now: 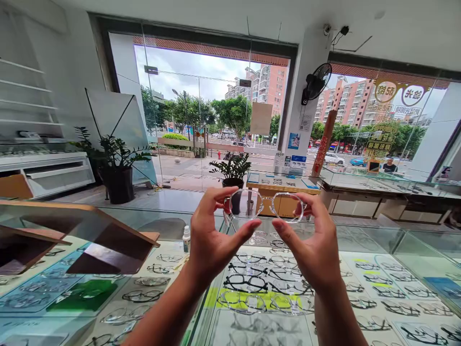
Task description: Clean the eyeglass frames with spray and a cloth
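Note:
A pair of eyeglasses (267, 198) with clear, thin rims is held up above the glass display counter, its two lenses side by side facing away from me. My left hand (219, 226) grips the left end of the frame, thumb below and fingers curled behind the rim. On the other end, my right hand (312, 235) pinches the frame the same way, its thumb under the right lens. Below them, several rows of eyeglasses (248, 283) lie inside the counter, partly hidden by my forearms.
A wooden stand (115, 230) sits on the counter at left, beside a small white spray bottle (186, 239). Potted plants (118, 182) stand by the glass front. Another display counter (360, 192) runs along the right, and a black fan (317, 82) hangs on the pillar.

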`<control>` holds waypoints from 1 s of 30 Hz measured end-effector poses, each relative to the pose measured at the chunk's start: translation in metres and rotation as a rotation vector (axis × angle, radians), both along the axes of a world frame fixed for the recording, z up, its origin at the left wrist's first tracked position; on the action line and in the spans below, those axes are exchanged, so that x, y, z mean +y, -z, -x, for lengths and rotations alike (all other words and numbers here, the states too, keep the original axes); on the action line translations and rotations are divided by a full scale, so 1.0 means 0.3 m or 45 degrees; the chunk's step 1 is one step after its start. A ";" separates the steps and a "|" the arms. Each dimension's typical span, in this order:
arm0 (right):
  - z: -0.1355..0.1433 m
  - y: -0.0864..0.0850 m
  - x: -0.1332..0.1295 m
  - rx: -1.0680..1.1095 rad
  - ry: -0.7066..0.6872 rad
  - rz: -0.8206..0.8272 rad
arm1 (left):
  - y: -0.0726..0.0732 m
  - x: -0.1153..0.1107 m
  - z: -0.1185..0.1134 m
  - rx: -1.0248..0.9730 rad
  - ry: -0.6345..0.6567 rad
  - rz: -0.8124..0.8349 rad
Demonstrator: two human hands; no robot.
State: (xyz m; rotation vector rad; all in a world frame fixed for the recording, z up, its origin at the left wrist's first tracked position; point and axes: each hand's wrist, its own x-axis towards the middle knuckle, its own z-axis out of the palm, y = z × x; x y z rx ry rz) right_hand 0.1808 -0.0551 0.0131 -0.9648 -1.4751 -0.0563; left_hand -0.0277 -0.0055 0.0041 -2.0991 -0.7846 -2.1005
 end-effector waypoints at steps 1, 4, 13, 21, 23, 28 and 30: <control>-0.001 0.000 0.004 0.006 0.008 0.005 | 0.000 0.003 0.000 0.011 -0.005 0.008; -0.003 0.003 0.013 0.048 0.036 0.015 | -0.002 0.006 -0.006 0.030 0.000 0.038; -0.005 0.014 0.012 0.103 -0.002 0.078 | -0.009 -0.005 -0.012 -0.009 -0.019 0.020; -0.009 0.012 0.010 0.051 -0.043 0.091 | -0.012 -0.020 -0.016 -0.024 -0.043 -0.013; -0.008 0.011 0.006 0.045 -0.049 0.114 | -0.012 -0.024 -0.016 -0.023 -0.047 -0.011; -0.011 0.008 0.004 0.041 -0.082 0.164 | -0.015 -0.033 -0.019 -0.016 -0.081 -0.027; -0.015 0.008 0.007 0.039 -0.091 0.204 | -0.017 -0.037 -0.021 -0.011 -0.091 -0.038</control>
